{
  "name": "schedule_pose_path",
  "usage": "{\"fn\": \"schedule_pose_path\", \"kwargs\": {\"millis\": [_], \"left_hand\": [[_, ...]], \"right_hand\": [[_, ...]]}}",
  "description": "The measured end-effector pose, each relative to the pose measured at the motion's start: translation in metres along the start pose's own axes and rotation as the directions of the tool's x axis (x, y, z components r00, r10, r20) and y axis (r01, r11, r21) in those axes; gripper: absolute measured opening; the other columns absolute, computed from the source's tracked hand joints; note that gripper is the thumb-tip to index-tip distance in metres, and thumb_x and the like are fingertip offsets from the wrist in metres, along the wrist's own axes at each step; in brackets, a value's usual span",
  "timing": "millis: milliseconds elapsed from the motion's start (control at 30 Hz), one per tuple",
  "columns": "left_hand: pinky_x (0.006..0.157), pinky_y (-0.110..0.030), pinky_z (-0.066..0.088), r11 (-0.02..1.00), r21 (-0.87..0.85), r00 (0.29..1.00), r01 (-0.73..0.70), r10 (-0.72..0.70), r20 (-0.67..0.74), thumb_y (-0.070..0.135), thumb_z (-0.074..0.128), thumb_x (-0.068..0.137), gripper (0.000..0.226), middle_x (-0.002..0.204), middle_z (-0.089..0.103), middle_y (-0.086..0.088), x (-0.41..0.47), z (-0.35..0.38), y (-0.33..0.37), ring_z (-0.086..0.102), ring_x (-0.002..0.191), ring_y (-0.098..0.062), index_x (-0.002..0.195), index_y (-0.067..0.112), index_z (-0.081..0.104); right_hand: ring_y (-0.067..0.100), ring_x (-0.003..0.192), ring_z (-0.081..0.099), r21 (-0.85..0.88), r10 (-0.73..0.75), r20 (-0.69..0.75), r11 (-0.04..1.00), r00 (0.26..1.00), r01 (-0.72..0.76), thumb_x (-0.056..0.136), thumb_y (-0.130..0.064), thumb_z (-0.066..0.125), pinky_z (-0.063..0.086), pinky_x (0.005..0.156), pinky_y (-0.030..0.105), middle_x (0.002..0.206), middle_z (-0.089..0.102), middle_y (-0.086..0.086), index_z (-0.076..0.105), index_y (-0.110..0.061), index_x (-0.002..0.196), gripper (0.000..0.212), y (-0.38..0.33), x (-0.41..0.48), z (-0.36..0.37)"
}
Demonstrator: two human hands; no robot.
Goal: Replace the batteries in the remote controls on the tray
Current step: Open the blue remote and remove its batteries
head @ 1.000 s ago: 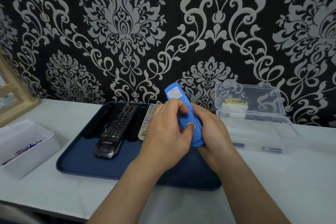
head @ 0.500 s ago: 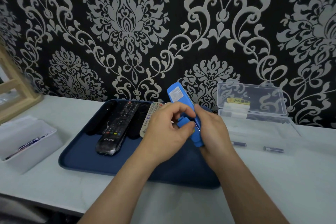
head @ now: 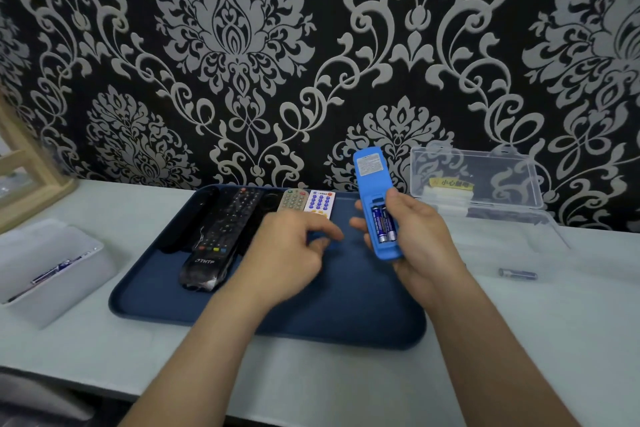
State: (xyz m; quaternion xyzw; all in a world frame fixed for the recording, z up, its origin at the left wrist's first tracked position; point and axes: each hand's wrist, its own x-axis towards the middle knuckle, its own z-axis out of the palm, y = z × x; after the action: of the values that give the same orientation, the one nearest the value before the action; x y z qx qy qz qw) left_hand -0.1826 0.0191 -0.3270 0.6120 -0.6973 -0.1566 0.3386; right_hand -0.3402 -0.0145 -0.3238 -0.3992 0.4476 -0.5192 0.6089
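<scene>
Head view: the blue remote control [head: 369, 180] is held above the right part of the dark blue tray [head: 138, 302], tilted with its back to the camera. Its battery bay is uncovered, and two batteries [head: 383, 224] sit in it side by side. The right hand [head: 426, 246] grips the remote's lower half, thumb on its right edge by the bay and fingers wrapped behind.

The left hand [head: 287, 253] hovers over the tray just left of the remote, apart from it. Its fingers are loosely curled and blurred, and I cannot tell whether they pinch anything.

At the tray's far end lie a wrapped black remote [head: 221, 236], a beige remote [head: 292, 199] and a white remote with blue buttons [head: 320, 201].

Right of the tray on the desk [head: 519, 340] is a clear plastic box [head: 474, 180] with its lid raised, and a loose battery [head: 517, 274] lies near it. A white bin [head: 52, 267] sits left of the tray.
</scene>
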Motion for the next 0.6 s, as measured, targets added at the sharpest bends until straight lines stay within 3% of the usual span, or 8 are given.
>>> {"fn": "schedule_pose_path", "kwargs": {"millis": [67,200,233,300,400,533,600], "left_hand": [[0.08,-0.022,0.048,0.987,0.137,0.994,-0.082,0.071,0.081,0.003,0.054,0.084,0.039,0.093,0.073,0.004,-0.002,0.008,0.003,0.062,0.09,-0.012,0.103,0.031,0.074],[0.061,-0.008,0.034,0.982,0.157,0.96,-0.103,0.057,0.275,0.021,0.056,0.091,0.034,0.066,0.059,0.005,-0.005,0.012,0.011,0.053,0.072,-0.011,0.121,0.034,0.064],[0.066,-0.012,0.038,0.978,0.173,0.949,-0.116,0.057,0.311,0.028,0.058,0.091,0.032,0.072,0.063,0.007,-0.005,0.011,0.011,0.055,0.076,-0.009,0.122,0.034,0.063],[0.085,-0.021,0.045,0.967,0.215,0.934,-0.136,0.053,0.352,0.038,0.06,0.089,0.034,0.103,0.071,0.008,-0.004,0.012,0.008,0.06,0.1,-0.012,0.123,0.032,0.063],[0.088,-0.023,0.043,0.942,0.289,0.922,-0.172,0.05,0.384,0.046,0.065,0.083,0.04,0.115,0.067,0.006,-0.001,0.016,0.0,0.057,0.107,-0.015,0.121,0.034,0.064],[0.075,-0.021,0.04,0.942,0.288,0.899,-0.173,0.032,0.436,0.038,0.069,0.082,0.023,0.1,0.068,0.007,-0.002,0.02,-0.002,0.055,0.088,-0.009,0.103,0.031,0.073],[0.072,-0.02,0.046,0.966,0.215,0.927,-0.143,0.054,0.371,0.023,0.064,0.083,0.014,0.086,0.072,0.01,-0.001,0.017,0.001,0.058,0.077,-0.004,0.089,0.029,0.075]], "right_hand": [[0.013,0.069,0.072,-0.01,-0.005,0.001,1.0,1.0,0.005,0.105,-0.024,0.041,0.05,0.061,0.026,0.101,0.073,0.008,0.063,-0.013,0.107,0.025,0.001,0.0,0.0],[0.013,0.069,0.072,-0.03,-0.01,-0.011,1.0,1.0,0.009,0.105,-0.025,0.041,0.05,0.06,0.025,0.099,0.074,0.007,0.063,-0.014,0.104,0.025,0.002,0.001,0.001],[0.013,0.07,0.072,-0.027,-0.008,-0.014,1.0,1.0,0.008,0.105,-0.025,0.041,0.051,0.059,0.024,0.099,0.074,0.007,0.063,-0.014,0.106,0.025,0.002,0.001,0.001],[0.013,0.072,0.072,-0.019,-0.002,-0.02,1.0,1.0,0.002,0.105,-0.025,0.042,0.053,0.061,0.023,0.098,0.075,0.007,0.064,-0.014,0.107,0.024,0.002,0.002,0.0],[0.013,0.071,0.072,0.023,0.008,-0.013,1.0,1.0,-0.007,0.104,-0.023,0.043,0.057,0.066,0.024,0.099,0.075,0.008,0.064,-0.013,0.108,0.023,0.002,0.004,-0.001],[0.019,0.075,0.073,0.134,0.039,0.037,0.99,0.999,-0.044,0.104,-0.018,0.044,0.058,0.066,0.027,0.091,0.076,0.005,0.064,-0.016,0.102,0.021,0.001,0.004,-0.004],[0.023,0.079,0.073,0.191,0.061,0.083,0.979,0.995,-0.076,0.103,-0.016,0.043,0.059,0.069,0.031,0.092,0.075,0.009,0.064,-0.013,0.103,0.021,-0.001,0.002,-0.004]]}}
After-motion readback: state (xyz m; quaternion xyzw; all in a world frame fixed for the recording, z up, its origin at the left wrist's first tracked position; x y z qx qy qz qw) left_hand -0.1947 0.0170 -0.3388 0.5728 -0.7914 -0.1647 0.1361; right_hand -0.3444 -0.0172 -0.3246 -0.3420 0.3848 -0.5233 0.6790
